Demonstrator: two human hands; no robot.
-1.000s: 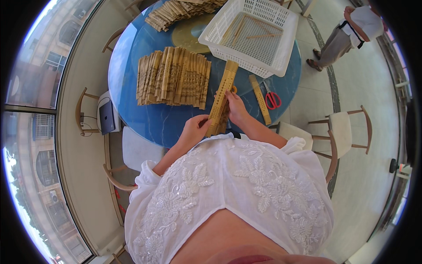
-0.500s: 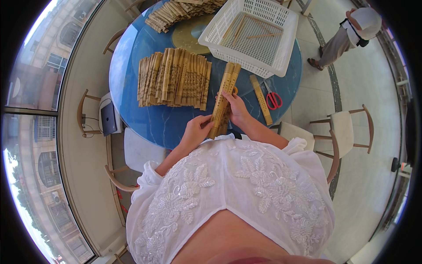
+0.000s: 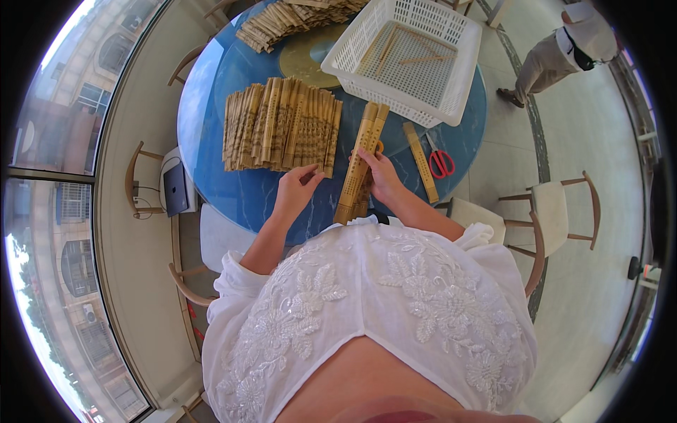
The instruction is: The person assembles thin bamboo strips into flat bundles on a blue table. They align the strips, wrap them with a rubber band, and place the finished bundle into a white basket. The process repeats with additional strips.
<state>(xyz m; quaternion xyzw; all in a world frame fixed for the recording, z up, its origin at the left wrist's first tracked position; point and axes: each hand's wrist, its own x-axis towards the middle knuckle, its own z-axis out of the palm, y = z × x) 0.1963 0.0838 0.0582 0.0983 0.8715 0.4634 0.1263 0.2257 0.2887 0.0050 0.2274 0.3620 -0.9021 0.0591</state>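
My right hand [image 3: 381, 179] is closed round long, flat bamboo strips [image 3: 361, 162] with rows of dark markings, held upright near my body at the table's front edge. A broad pile of similar bamboo strips [image 3: 282, 127] lies side by side to the left. My left hand [image 3: 296, 192] is at the pile's lower right edge, thumb and forefinger pinched together; whether a strip is between them I cannot make out. A single bamboo strip [image 3: 421, 162] lies to the right, beside red-handled scissors [image 3: 442, 163]. Something orange and ring-shaped [image 3: 380, 146] shows partly behind the held strips.
A white plastic basket [image 3: 451, 113] with a few thin sticks stands at the back of the round blue table [image 3: 204, 120]. More strips [image 3: 282, 25] are heaped far left, by a round gold turntable [image 3: 293, 60]. Chairs [image 3: 550, 208] surround it; a person [image 3: 557, 60] is at the far right.
My left hand has left the held strips and moved left and up to the pile's edge. My right hand keeps its hold. The person at far right has shifted.
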